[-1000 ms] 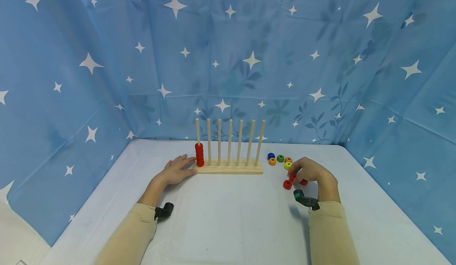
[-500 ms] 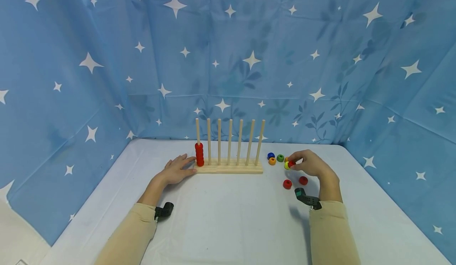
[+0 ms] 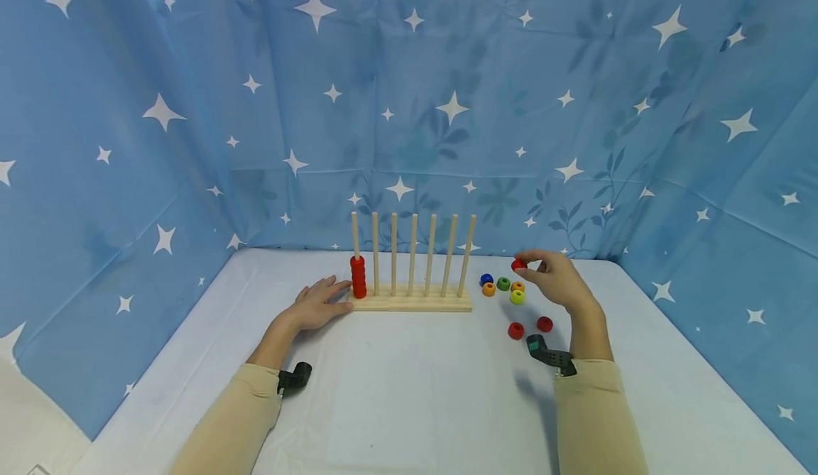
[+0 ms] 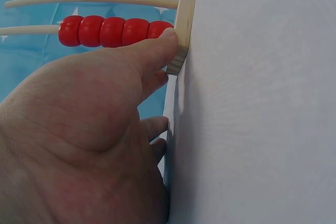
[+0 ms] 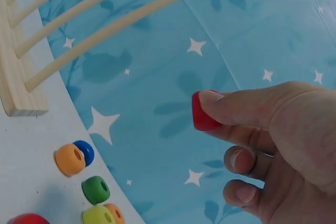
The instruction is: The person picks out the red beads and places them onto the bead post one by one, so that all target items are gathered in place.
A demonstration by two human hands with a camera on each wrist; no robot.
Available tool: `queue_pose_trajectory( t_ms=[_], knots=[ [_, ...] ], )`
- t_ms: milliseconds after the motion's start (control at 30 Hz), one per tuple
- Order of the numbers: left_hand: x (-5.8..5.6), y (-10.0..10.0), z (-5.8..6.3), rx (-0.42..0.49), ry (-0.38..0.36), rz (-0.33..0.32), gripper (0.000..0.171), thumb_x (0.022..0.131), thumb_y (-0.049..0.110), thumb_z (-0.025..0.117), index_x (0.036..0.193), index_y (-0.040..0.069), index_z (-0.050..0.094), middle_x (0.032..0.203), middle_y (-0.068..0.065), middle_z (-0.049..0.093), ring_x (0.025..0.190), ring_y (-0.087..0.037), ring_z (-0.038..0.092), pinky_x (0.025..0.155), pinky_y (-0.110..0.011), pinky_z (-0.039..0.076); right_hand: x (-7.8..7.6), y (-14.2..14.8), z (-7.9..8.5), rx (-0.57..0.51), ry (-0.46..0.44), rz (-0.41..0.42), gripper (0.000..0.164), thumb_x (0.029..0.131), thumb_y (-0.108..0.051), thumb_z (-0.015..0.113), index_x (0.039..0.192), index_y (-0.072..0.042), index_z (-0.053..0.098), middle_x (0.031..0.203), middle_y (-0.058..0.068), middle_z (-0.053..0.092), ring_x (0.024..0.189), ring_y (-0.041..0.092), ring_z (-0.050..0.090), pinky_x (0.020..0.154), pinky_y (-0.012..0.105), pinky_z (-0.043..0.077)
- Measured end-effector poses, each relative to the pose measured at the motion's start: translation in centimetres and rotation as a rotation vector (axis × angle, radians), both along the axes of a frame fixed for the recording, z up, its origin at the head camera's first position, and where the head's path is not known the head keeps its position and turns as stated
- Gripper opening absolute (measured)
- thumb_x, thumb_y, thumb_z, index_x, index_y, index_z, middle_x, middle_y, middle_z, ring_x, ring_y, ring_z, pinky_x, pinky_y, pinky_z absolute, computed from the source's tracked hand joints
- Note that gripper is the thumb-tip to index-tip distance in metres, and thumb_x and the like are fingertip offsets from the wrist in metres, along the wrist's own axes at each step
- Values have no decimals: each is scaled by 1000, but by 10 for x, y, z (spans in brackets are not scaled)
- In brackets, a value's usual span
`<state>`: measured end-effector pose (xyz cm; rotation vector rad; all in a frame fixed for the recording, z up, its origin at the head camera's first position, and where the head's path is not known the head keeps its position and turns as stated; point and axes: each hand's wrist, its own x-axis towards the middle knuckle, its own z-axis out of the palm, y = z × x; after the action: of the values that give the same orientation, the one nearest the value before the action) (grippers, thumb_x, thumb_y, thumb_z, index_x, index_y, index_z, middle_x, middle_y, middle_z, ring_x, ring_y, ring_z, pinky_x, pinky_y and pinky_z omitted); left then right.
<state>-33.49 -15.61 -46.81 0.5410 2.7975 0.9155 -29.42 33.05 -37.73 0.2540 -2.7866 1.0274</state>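
Pinched between thumb and finger of my right hand [image 3: 557, 277] is a red bead [image 5: 203, 114], raised over the table's back right in front of the curtain. A wooden bead rack [image 3: 412, 303] with several upright pegs stands at the back middle. Its leftmost peg carries a stack of several red beads [image 3: 358, 277]; the other pegs are bare. My left hand [image 3: 314, 307] lies at the rack's left end with fingers extended. In the left wrist view its thumb touches the base beside the lowest stacked bead [image 4: 159, 29], and the index finger is partly hidden behind it.
Right of the rack lie a blue bead [image 3: 486, 279], a green bead [image 3: 503, 284], two orange beads [image 3: 488, 289] and a yellow bead [image 3: 517, 297]. Nearer are two red beads [image 3: 515, 330]. A blue star-patterned curtain [image 3: 409, 106] hangs behind the white table [image 3: 396, 390].
My right hand has picked up one of the three loose red beads and carried it up and back, past the yellow and orange beads. The left hand and the rack stay put.
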Motion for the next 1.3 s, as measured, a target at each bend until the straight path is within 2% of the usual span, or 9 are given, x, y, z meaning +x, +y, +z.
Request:
queue_pose_trajectory(
  t_ms=[167,367,567,767,1133,1300],
  knots=[
    [0,0,-2,5,-4,2,68,105,42,58,163,14,38,172,-26,17,160,-49,7,125,-69,-4,0,-12,6,-36,110,-29,38,103,-27,68,137,-8,66,92,19,63,67,26,49,54,32,43],
    [2,1,1,1,-1,-3,68,105,44,58,162,14,39,171,-27,18,159,-50,9,125,-70,-2,0,-24,13,-43,207,-23,38,103,-29,68,136,-10,67,107,14,67,65,26,49,52,31,43],
    [3,1,2,-3,1,-4,68,105,44,58,162,14,39,171,-27,19,159,-49,10,125,-70,-1,1,-34,19,-51,278,-9,35,103,-29,68,134,-11,68,108,11,67,62,24,49,50,29,42],
    [3,2,2,0,1,-2,68,105,43,58,162,13,38,171,-27,19,159,-49,10,125,-69,-1,1,-47,22,-78,380,27,32,101,-20,71,131,-7,70,112,13,70,57,21,47,48,27,42],
    [2,0,2,4,3,0,66,105,41,59,162,14,40,171,-26,20,159,-48,11,125,-70,-1,2,-63,20,-112,422,53,33,100,-15,71,132,-7,69,103,11,68,58,21,49,48,25,44],
    [2,0,2,5,8,1,66,105,42,59,162,14,40,171,-26,20,159,-49,11,125,-71,0,1,-72,20,-118,454,67,33,100,-15,72,131,-7,70,106,11,68,60,21,49,49,24,43]
  ],
)
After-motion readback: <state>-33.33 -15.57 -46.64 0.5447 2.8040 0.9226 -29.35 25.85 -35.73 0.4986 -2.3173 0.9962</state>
